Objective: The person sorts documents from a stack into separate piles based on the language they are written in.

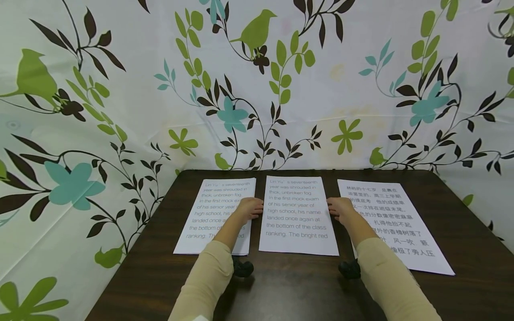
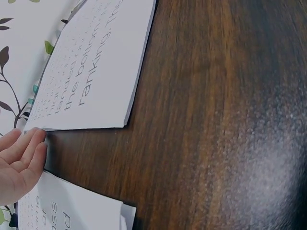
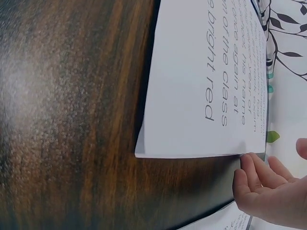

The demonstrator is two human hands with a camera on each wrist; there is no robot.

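Observation:
A middle stack of printed paper (image 1: pixel 295 243) with English text lies flat between my two hands. My left hand (image 1: pixel 250 208) is at its left edge, over the right side of another English-text stack (image 1: pixel 201 240). In the left wrist view, the left fingertips (image 2: pixel 39 135) meet the middle stack's side, fingers fairly straight. My right hand (image 1: pixel 341 209) is at the opposite edge, its fingertips (image 3: pixel 247 160) touching that side in the right wrist view. Below the right forearm lies a third stack (image 1: pixel 425 243) with Chinese text, partly covered. Neither hand grips anything.
All the paper lies on a dark wooden table (image 1: pixel 281 285). Behind it hangs a white cloth (image 1: pixel 313 133) printed with birds, leaves and flowers. A small black device sits under each wrist, the left one (image 1: pixel 242 268) and the right one (image 1: pixel 349 269).

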